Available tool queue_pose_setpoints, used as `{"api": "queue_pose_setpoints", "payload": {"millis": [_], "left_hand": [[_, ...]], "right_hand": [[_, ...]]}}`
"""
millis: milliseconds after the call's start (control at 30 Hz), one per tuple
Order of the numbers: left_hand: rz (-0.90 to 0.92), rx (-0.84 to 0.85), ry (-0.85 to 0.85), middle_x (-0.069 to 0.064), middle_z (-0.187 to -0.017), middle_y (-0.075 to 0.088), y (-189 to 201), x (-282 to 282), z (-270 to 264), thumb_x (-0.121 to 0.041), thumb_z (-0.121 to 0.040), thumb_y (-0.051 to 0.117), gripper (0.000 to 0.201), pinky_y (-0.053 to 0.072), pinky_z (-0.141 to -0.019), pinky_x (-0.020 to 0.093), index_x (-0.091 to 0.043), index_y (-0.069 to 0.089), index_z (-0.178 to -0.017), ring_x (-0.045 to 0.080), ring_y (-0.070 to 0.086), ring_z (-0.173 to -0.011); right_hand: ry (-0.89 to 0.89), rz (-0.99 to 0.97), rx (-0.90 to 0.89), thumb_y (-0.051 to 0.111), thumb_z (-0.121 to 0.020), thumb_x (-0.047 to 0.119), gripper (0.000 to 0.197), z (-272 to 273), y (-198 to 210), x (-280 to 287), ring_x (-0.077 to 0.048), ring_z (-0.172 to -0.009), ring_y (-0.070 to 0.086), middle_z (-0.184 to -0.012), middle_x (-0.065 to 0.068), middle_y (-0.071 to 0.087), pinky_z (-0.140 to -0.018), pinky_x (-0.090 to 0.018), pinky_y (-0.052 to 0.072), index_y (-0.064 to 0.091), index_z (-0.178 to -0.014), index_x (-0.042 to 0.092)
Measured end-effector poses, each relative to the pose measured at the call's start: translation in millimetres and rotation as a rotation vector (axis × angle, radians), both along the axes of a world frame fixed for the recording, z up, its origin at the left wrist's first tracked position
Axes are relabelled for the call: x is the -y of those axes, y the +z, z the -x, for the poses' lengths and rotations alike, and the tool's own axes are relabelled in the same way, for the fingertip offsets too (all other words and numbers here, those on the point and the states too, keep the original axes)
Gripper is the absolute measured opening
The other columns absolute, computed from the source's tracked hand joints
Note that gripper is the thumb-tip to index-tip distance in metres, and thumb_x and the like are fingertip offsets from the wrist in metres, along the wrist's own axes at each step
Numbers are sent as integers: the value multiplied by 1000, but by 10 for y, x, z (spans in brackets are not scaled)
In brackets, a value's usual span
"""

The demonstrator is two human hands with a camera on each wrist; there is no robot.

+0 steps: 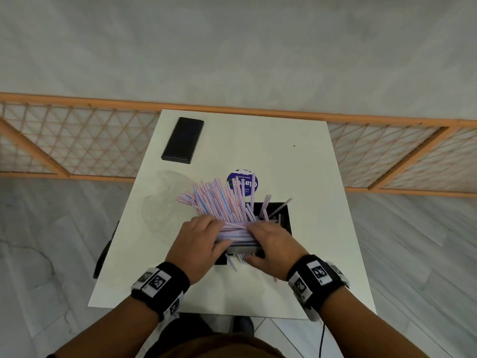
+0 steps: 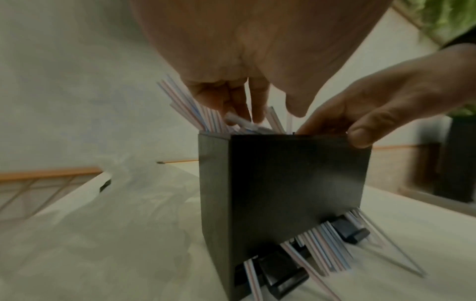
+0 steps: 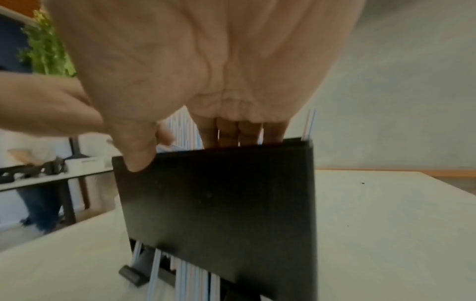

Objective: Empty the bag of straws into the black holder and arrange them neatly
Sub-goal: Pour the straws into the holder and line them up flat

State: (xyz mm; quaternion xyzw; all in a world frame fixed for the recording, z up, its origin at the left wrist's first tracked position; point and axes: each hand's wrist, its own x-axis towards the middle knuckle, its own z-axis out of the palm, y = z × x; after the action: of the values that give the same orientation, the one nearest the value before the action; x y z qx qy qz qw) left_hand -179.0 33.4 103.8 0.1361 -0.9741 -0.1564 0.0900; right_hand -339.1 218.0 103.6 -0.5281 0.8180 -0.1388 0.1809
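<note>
A black holder [image 1: 281, 215] stands on the white table [image 1: 232, 301], stuffed with pink-and-blue striped straws [image 1: 219, 200] that fan out to the far left. My left hand [image 1: 219, 235] curls over a bundle of straws at the holder's near edge, with its fingers [image 2: 239, 106] dipping in among them. My right hand [image 1: 251, 244] straddles the holder's front wall [image 3: 219, 203]: its thumb [image 3: 139, 158] is outside and its fingers [image 3: 239, 134] are inside. A few straws [image 2: 322, 250] poke out of the slot at the holder's base.
The empty clear bag [image 1: 165, 202] lies crumpled left of the holder. A purple round label [image 1: 242, 183] shows behind the straws. A flat black lid [image 1: 183, 140] lies at the table's far left corner. An orange lattice rail [image 1: 77, 140] runs behind the table.
</note>
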Motion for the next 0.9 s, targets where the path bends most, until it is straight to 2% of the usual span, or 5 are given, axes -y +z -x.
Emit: {"api": "queue_pose_setpoints", "payload": {"millis": [133, 333, 567, 700, 900], "left_hand": [[84, -32, -40, 1, -132, 55, -55, -87, 117, -57, -88, 65, 61, 46, -98, 41, -17, 56, -134, 23, 51, -119], [169, 61, -125, -3, -111, 58, -281, -115, 167, -45, -104, 35, 36, 44, -88, 38, -23, 61, -116, 24, 56, -102], [161, 81, -82, -5, -110, 61, -345, -89, 131, -43, -106, 32, 36, 44, -88, 38, -25, 61, -116, 21, 56, -97], [183, 96, -35, -6, -98, 60, -293, -85, 183, -49, -106, 30, 39, 42, -85, 37, -27, 62, -104, 21, 55, -88], [217, 91, -45, -6, -92, 58, -255, -10, 233, -46, -106, 29, 39, 40, -84, 36, -27, 61, -95, 20, 55, -86]], "right_hand": [[18, -110, 11, 57, -76, 69, 76, 37, -121, 208, -23, -117, 57, -131, 1, 61, -103, -43, 47, 48, -138, 27], [51, -280, -40, 63, -69, 68, 67, 116, -118, 370, -23, -107, 60, -115, 2, 67, -92, -40, 53, 53, -124, 31], [66, -464, -116, 69, -66, 72, 71, 115, -102, 553, -28, -98, 62, -105, -4, 66, -85, -37, 49, 52, -117, 25], [87, -454, -65, 69, -75, 68, 67, 173, -38, 538, -29, -105, 60, -111, -6, 65, -90, -36, 50, 55, -123, 24], [111, -352, -47, 71, -72, 67, 58, 191, 119, 453, -24, -100, 56, -103, -2, 65, -82, -38, 53, 56, -111, 27]]}}
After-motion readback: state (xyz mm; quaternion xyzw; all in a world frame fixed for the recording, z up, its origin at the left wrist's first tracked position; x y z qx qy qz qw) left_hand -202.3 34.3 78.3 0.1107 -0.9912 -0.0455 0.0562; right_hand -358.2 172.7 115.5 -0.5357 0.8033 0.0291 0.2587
